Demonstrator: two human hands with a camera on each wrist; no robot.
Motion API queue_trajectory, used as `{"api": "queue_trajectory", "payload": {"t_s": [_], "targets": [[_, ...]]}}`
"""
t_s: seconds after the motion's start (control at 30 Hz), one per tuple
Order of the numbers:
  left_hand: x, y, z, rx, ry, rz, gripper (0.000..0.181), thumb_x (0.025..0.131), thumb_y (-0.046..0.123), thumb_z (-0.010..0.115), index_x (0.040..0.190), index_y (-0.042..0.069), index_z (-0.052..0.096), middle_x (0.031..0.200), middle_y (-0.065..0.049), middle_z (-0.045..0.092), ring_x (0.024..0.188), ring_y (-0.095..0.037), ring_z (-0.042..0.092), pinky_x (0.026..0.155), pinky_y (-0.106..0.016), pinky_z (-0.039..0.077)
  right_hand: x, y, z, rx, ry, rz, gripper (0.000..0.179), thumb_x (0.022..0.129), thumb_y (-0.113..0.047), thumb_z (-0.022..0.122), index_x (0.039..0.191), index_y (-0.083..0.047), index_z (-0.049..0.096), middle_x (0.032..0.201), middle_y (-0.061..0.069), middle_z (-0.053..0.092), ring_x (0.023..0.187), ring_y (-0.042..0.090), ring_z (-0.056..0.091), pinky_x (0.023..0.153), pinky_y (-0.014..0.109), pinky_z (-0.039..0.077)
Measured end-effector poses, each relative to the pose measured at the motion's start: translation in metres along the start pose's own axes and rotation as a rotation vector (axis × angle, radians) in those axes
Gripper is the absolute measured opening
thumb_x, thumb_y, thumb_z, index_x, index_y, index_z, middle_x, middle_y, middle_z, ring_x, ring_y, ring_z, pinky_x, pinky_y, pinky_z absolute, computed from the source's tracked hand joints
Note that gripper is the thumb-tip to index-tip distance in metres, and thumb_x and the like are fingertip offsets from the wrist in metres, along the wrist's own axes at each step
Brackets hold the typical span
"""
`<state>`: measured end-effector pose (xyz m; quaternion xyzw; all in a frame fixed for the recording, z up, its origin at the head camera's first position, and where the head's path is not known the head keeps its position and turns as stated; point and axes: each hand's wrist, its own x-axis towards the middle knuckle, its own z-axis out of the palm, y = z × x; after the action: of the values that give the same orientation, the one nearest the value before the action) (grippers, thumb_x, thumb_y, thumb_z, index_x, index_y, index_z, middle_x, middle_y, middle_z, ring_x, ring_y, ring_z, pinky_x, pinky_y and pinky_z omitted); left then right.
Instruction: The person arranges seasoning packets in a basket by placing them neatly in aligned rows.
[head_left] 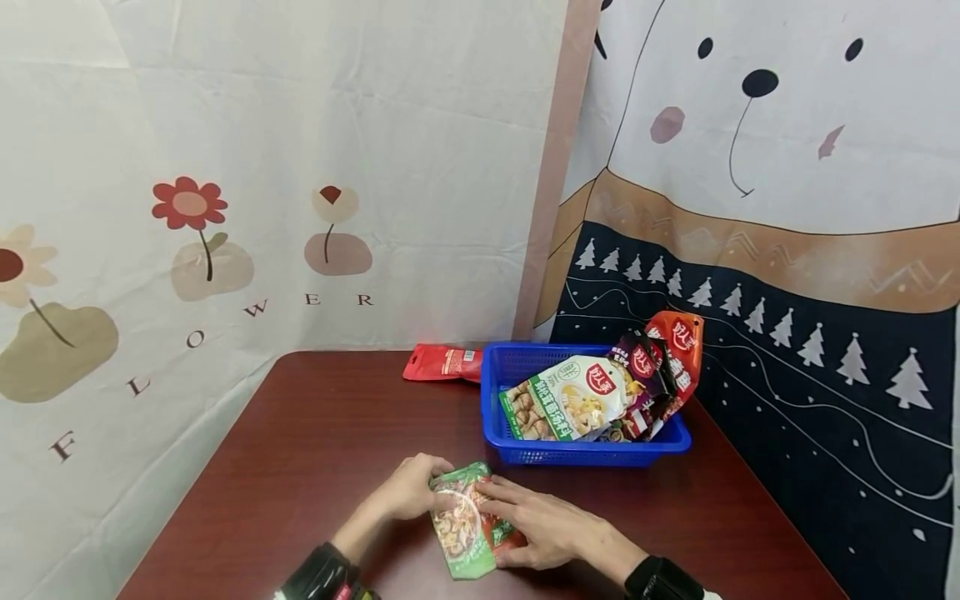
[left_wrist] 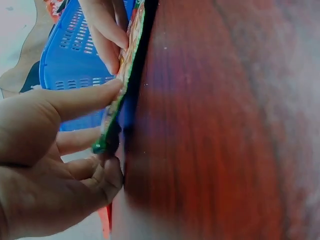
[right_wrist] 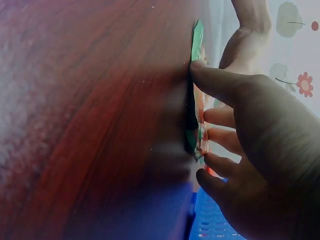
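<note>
A flat food pouch (head_left: 459,533), green with a food picture and a red part at its right side, lies on the table in the head view. Whether that red part belongs to a second pouch I cannot tell. My left hand (head_left: 411,490) pinches its upper left edge; the left wrist view shows the thumb (left_wrist: 95,100) on top and fingers curled below. Across the right side of the pouch rests my right hand (head_left: 551,527), fingers extended and spread. In the right wrist view its thumb (right_wrist: 220,82) touches the near edge.
A blue plastic basket (head_left: 585,454) stands at the back right, holding several food pouches, among them a white-and-green pouch (head_left: 573,400) and an orange-red pouch (head_left: 684,350). A red packet (head_left: 442,363) lies left of the basket. Printed curtains hang behind the dark red table (head_left: 315,433).
</note>
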<state>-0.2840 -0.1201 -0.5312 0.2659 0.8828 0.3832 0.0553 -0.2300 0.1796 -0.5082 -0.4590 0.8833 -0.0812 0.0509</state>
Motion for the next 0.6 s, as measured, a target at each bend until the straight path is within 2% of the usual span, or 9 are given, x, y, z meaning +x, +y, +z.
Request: {"api": "queue_trajectory", "payload": {"t_s": [0.03, 0.07, 0.17, 0.2, 0.37, 0.47, 0.6], "targets": [[0.000, 0.000, -0.001, -0.025, -0.007, -0.008, 0.042, 0.089, 0.025, 0.095, 0.120, 0.001, 0.081, 0.105, -0.007, 0.086, 0.094, -0.016, 0.075, 0.079, -0.034, 0.062, 0.000, 0.000, 0.000, 0.003, 0.001, -0.004, 0.070, 0.110, -0.058, 0.069, 0.165, -0.016, 0.057, 0.183, 0.004, 0.042, 0.169, 0.036, 0.042, 0.132, 0.045, 0.049], [-0.001, 0.006, -0.003, -0.060, -0.017, -0.052, 0.040, 0.089, 0.023, 0.094, 0.119, 0.000, 0.081, 0.106, -0.008, 0.085, 0.096, -0.017, 0.075, 0.081, -0.036, 0.062, 0.001, 0.001, 0.000, 0.008, 0.002, -0.008, 0.070, 0.110, -0.057, 0.069, 0.165, -0.016, 0.057, 0.184, 0.004, 0.041, 0.169, 0.036, 0.042, 0.132, 0.045, 0.049], [-0.004, 0.009, -0.004, -0.165, -0.022, -0.103, 0.031, 0.096, 0.021, 0.088, 0.117, 0.001, 0.078, 0.105, -0.007, 0.082, 0.092, -0.014, 0.072, 0.079, -0.031, 0.060, 0.003, 0.000, 0.001, 0.027, 0.009, -0.025, 0.069, 0.110, -0.054, 0.071, 0.165, -0.016, 0.057, 0.184, 0.004, 0.040, 0.170, 0.035, 0.042, 0.133, 0.046, 0.047], [-0.008, 0.019, -0.009, -0.204, -0.023, -0.126, 0.028, 0.098, 0.017, 0.086, 0.116, -0.001, 0.076, 0.106, -0.011, 0.082, 0.093, -0.017, 0.073, 0.079, -0.033, 0.061, 0.003, 0.000, 0.001, 0.035, 0.011, -0.032, 0.069, 0.110, -0.053, 0.071, 0.166, -0.015, 0.057, 0.185, 0.004, 0.039, 0.170, 0.035, 0.041, 0.133, 0.046, 0.047], [-0.015, 0.017, -0.016, -0.368, -0.030, -0.163, 0.028, 0.101, 0.012, 0.081, 0.120, -0.006, 0.071, 0.110, -0.017, 0.084, 0.089, -0.016, 0.077, 0.077, -0.028, 0.063, 0.007, -0.004, 0.001, 0.088, 0.025, -0.058, 0.069, 0.113, -0.047, 0.069, 0.171, -0.016, 0.050, 0.188, 0.004, 0.033, 0.172, 0.033, 0.038, 0.136, 0.046, 0.043], [-0.019, 0.015, -0.027, -0.419, -0.029, -0.172, 0.030, 0.103, 0.013, 0.080, 0.123, -0.007, 0.070, 0.109, -0.017, 0.085, 0.086, -0.017, 0.078, 0.076, -0.029, 0.064, 0.009, -0.004, 0.001, 0.133, 0.034, -0.056, 0.071, 0.114, -0.047, 0.067, 0.174, -0.017, 0.044, 0.189, 0.003, 0.029, 0.174, 0.031, 0.035, 0.136, 0.047, 0.043], [-0.023, 0.015, -0.047, -0.424, -0.010, -0.192, 0.032, 0.106, 0.017, 0.078, 0.127, -0.005, 0.068, 0.107, -0.015, 0.085, 0.082, -0.018, 0.078, 0.074, -0.032, 0.065, 0.013, -0.008, -0.003, 0.213, 0.087, -0.040, 0.072, 0.114, -0.045, 0.067, 0.176, -0.020, 0.041, 0.189, 0.003, 0.029, 0.172, 0.026, 0.039, 0.134, 0.045, 0.046]]}}
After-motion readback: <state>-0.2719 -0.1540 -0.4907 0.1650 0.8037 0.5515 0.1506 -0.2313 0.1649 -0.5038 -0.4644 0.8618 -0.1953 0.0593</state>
